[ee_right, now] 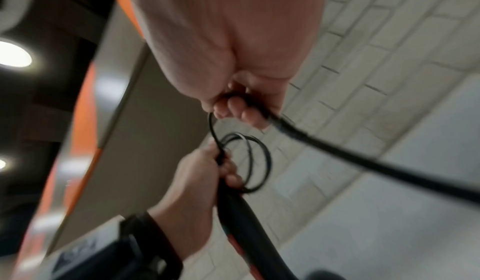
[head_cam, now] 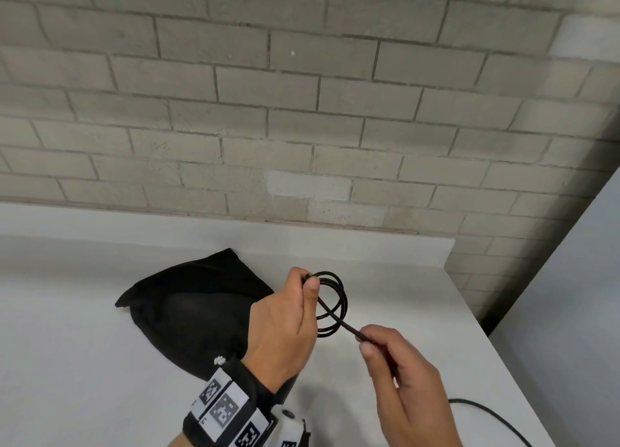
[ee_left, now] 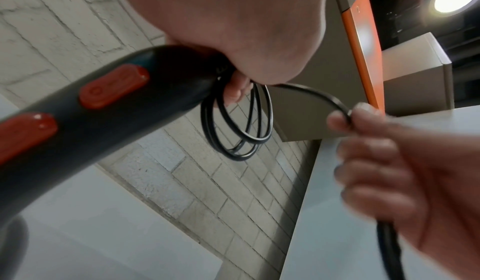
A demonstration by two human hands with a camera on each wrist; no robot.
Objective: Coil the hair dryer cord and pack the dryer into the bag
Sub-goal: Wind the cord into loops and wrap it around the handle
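Observation:
My left hand point(head_cam: 288, 315) grips the black hair dryer handle point(ee_left: 78, 120), which has two orange-red switches, and holds several loops of the black cord point(head_cam: 332, 304) against the handle's end. In the left wrist view the cord loops point(ee_left: 239, 124) hang below my fingers. My right hand point(head_cam: 399, 376) pinches a straight stretch of cord point(head_cam: 352, 331) between thumb and forefinger, just right of the loops. The black cloth bag point(head_cam: 188, 309) lies flat on the white table, left of and behind my left hand. The dryer's body is hidden under my left wrist in the head view.
The white table point(head_cam: 84, 346) runs to a grey brick wall point(head_cam: 302, 111) at the back, and its right edge drops off near my right hand. The loose cord tail point(head_cam: 486, 413) trails over the table at the lower right.

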